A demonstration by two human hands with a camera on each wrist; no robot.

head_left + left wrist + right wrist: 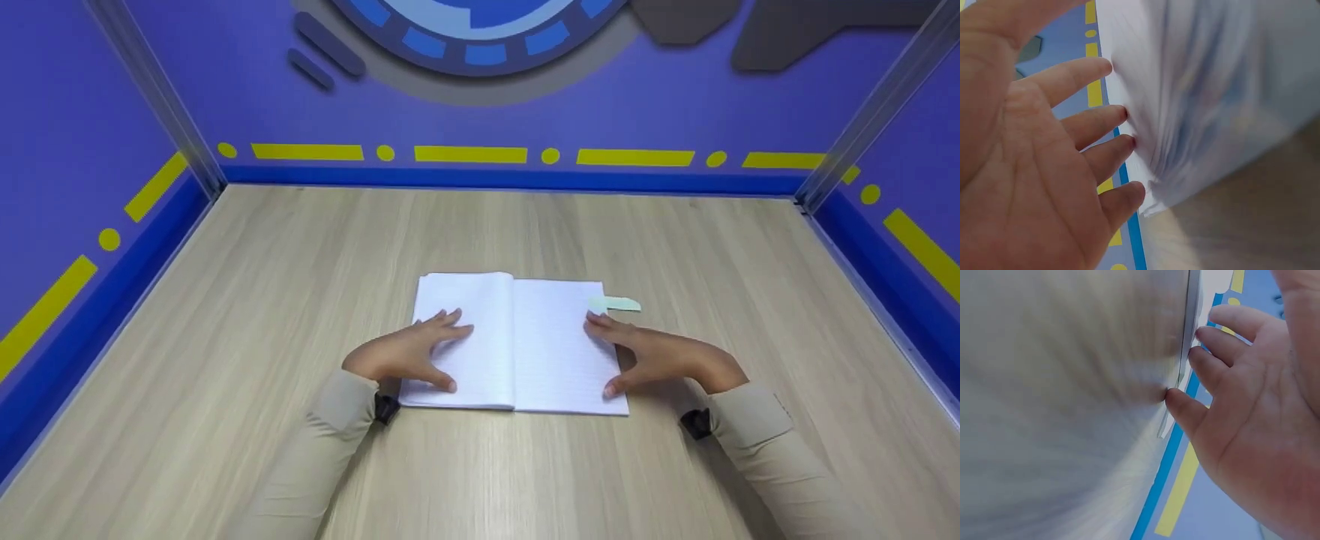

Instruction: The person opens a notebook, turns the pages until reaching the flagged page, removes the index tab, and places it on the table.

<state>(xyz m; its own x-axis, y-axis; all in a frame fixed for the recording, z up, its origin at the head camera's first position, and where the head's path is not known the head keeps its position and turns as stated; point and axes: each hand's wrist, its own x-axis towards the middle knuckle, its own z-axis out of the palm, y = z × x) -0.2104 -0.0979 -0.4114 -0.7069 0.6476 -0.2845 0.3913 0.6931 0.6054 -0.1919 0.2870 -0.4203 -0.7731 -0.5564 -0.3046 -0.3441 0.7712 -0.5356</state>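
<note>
open notebook (517, 345) lies flat mid-bench (225, 375). left hand (409, 352) presses the left page, right hand (652, 352) the right page edge, fingers straight, gripping nothing. risk: pages spring up or the book slides, the green tab (619, 304) creases.

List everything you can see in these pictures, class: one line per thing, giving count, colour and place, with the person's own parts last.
notebook: one, white lined pages, lying open mid-table.
paper tab: one, pale green, at the notebook's upper right edge.
table: one, light wood grain, under everything.
walls: three, purple with yellow dashes and blue base, around the table.
left hand: one, fingers straight, on the left page.
right hand: one, fingers straight, at the right page's edge.
sleeves: two, beige.
</note>
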